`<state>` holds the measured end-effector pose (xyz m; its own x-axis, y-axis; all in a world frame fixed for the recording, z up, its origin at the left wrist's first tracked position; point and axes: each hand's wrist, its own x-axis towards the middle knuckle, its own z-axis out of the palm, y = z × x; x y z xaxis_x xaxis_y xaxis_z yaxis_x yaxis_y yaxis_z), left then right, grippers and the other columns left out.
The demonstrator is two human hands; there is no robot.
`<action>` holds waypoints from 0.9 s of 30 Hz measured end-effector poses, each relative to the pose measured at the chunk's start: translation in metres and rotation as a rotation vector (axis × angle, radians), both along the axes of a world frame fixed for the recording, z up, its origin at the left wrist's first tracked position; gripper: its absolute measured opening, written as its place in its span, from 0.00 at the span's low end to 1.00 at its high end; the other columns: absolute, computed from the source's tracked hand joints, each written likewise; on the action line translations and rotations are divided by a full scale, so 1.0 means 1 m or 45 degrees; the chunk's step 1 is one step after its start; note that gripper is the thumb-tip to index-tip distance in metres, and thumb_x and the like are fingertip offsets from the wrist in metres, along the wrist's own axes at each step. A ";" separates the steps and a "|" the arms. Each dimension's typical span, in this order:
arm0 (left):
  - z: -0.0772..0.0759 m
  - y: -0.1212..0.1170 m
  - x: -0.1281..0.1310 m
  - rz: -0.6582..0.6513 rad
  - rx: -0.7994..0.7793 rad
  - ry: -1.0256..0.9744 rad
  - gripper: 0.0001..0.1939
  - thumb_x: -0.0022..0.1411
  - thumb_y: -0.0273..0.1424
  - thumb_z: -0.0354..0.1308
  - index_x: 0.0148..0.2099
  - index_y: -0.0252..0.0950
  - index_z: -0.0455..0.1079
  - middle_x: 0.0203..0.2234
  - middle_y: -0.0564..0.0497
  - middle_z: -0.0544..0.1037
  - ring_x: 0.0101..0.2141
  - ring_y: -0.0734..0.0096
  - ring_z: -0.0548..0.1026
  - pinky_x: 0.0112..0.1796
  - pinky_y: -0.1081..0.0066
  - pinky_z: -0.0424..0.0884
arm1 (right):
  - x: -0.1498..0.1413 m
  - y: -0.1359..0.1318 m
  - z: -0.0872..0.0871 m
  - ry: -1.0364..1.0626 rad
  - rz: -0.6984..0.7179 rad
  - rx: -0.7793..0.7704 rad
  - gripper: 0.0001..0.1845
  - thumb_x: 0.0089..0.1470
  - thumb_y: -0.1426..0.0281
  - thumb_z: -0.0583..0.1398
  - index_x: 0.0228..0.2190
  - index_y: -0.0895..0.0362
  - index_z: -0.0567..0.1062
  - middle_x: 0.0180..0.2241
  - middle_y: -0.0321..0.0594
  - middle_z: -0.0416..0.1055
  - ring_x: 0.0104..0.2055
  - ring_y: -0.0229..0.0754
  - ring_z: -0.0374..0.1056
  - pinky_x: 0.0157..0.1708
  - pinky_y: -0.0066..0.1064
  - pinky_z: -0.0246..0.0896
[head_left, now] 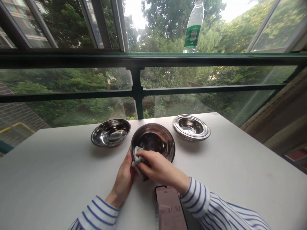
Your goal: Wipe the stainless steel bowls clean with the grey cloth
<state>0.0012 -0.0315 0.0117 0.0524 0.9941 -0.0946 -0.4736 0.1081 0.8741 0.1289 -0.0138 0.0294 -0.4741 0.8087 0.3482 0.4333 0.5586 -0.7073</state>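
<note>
Nearest, a phone (168, 201) lies on the white worktop (59, 179), partly hidden by a striped sleeve (198, 198). The left hand (124, 177) clasps the round, shiny metal bowl (153, 139); the right hand (158, 164), angled inward, pinches a greyish cloth (137, 151) at its near rim. A left bowl (111, 132) and a right bowl (192, 126) flank it; beyond is a dark railing (96, 60), then a clear bottle (193, 33).

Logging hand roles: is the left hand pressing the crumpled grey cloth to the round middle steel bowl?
No: the right hand presses the grey cloth to the middle bowl, while the left hand holds the bowl's outer side.
</note>
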 end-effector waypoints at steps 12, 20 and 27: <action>-0.008 0.003 -0.005 -0.049 -0.014 -0.051 0.25 0.61 0.44 0.49 0.58 0.41 0.61 0.50 0.48 0.73 0.51 0.60 0.68 0.50 0.64 0.64 | -0.015 0.003 0.003 0.115 -0.209 -0.141 0.13 0.51 0.71 0.57 0.41 0.55 0.71 0.39 0.40 0.74 0.41 0.42 0.69 0.42 0.31 0.61; -0.003 0.004 -0.006 0.004 0.017 -0.071 0.25 0.61 0.43 0.49 0.58 0.40 0.61 0.51 0.48 0.72 0.53 0.60 0.65 0.53 0.63 0.61 | -0.018 0.003 0.006 0.050 -0.149 -0.128 0.12 0.49 0.72 0.59 0.38 0.56 0.70 0.36 0.39 0.73 0.39 0.42 0.69 0.38 0.31 0.61; -0.005 0.002 -0.004 -0.022 -0.080 0.023 0.25 0.59 0.44 0.50 0.56 0.40 0.63 0.48 0.48 0.74 0.52 0.58 0.67 0.50 0.61 0.65 | -0.018 0.005 0.002 0.085 -0.274 -0.091 0.14 0.56 0.68 0.54 0.45 0.57 0.66 0.40 0.43 0.72 0.42 0.42 0.68 0.41 0.32 0.61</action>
<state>-0.0025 -0.0298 0.0063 0.0675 0.9852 -0.1578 -0.4556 0.1712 0.8736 0.1113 -0.0090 0.0311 -0.2657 0.9124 0.3115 0.4878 0.4059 -0.7728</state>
